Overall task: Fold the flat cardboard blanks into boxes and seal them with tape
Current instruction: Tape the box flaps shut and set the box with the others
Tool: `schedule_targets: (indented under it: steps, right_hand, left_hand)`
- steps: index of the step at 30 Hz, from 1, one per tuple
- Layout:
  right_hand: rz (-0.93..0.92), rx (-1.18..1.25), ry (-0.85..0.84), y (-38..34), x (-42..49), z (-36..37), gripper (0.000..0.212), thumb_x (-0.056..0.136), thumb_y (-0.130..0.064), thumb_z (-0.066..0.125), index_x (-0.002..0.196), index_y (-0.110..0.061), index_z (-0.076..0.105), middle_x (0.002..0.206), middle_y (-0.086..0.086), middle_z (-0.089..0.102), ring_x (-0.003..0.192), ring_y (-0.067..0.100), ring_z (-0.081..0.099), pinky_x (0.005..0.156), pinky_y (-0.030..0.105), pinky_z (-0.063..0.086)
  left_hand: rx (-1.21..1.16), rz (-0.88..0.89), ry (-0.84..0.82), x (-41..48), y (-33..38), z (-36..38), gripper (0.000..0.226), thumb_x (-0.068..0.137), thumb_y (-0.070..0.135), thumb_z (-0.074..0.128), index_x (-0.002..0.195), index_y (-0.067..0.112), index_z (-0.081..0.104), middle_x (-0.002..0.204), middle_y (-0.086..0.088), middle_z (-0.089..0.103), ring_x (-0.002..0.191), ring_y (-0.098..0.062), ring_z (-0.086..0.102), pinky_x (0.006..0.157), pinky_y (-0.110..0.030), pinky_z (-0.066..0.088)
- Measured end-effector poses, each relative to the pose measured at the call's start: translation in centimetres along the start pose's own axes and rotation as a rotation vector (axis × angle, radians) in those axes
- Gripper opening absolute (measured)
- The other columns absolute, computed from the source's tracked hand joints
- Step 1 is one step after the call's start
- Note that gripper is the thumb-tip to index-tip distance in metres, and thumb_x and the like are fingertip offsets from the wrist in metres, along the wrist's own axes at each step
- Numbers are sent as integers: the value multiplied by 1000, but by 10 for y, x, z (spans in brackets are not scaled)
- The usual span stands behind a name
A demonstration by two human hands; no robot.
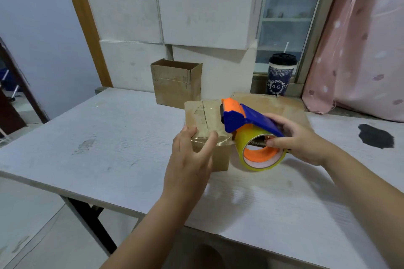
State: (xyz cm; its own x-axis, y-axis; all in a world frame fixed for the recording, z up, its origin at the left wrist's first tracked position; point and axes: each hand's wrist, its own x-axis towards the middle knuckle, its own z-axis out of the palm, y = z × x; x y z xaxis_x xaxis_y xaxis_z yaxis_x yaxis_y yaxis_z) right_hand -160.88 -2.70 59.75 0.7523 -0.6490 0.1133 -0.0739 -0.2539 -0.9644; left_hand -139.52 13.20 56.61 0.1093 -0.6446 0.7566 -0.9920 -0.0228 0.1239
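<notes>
A small closed cardboard box [202, 116] stands in the middle of the white table [109, 137], with clear tape along its top seam and over its near edge. My left hand [191, 155] lies against the box's near face, fingers straight, touching the taped edge. My right hand [299, 137] grips a blue and orange tape dispenser [242, 119] that carries a yellowish tape roll [260, 153]. The dispenser's front end sits over the right part of the box top. A flat cardboard blank [288, 105] lies behind the dispenser.
An open-topped cardboard box [177, 83] stands at the back by the white wall panels. A dark patterned drink cup with a straw [279, 76] sits on the window ledge. A pink curtain [360, 39] hangs at the right. A dark stain [376, 135] marks the table's right side.
</notes>
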Motion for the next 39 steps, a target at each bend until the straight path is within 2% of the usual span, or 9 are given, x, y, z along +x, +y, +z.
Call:
schedule_targets:
  steps: [8,12,16,19,22,25,30,36,39]
  right_hand:
    - [40,-124,-39,3,-9,7,51,68,-24,80,112,-34,56,97,-3,67,79,13,62,62,25,50]
    - [17,-214,38,1,-11,16,72,56,-53,81,120,-35,53,105,-14,67,95,9,66,79,32,56]
    - [-147,-521,165,-1,-13,31,81,65,-90,42,136,-56,23,118,-21,55,101,-3,54,87,17,43]
    - [-284,-648,212,4,-13,39,57,83,-78,28,136,-59,20,112,-22,44,100,-7,44,80,4,30]
    - [-307,-612,240,5,-10,43,50,83,-62,43,132,-58,31,130,-17,39,116,-9,38,91,3,27]
    - [-316,-669,203,-3,-5,44,60,77,-60,65,123,-64,28,120,-29,38,105,-17,39,81,-3,28]
    - [-254,-765,96,-13,0,31,81,74,-55,69,131,-68,13,123,-7,45,103,7,47,81,7,35]
    - [-393,-875,145,-31,-1,13,68,82,-58,55,139,-55,17,128,3,55,116,19,49,98,27,36]
    - [-418,-923,144,-33,-5,16,65,79,-69,47,135,-65,13,118,4,57,103,19,51,89,26,37]
  left_hand:
    - [-4,21,102,14,12,-5,12,72,13,77,78,7,68,93,-12,67,86,-30,64,91,-48,47]
    - [-66,-14,52,22,16,-11,19,66,6,80,69,5,62,70,-9,64,60,-25,57,55,-24,41]
    - [-38,-22,27,22,14,-13,19,67,6,81,69,7,62,70,-7,64,58,-23,56,52,-20,31]
    - [-29,2,9,22,13,-13,23,65,11,84,72,6,63,72,-8,65,59,-24,58,52,-20,32]
    - [2,21,-15,21,14,-10,35,58,21,89,77,6,63,74,-10,64,61,-27,59,50,-25,44]
    - [35,29,8,19,14,-7,40,59,22,88,89,5,68,77,-10,63,65,-27,61,58,-33,53]
    - [53,64,72,18,8,0,25,75,15,78,98,8,73,75,-6,63,66,-24,60,59,-30,52]
    - [-49,92,20,20,-11,-4,23,79,13,75,101,8,73,83,-7,67,70,-27,63,47,-30,47]
    - [-61,106,-10,23,-22,-7,22,83,18,68,103,11,73,85,-6,67,72,-26,62,48,-24,40]
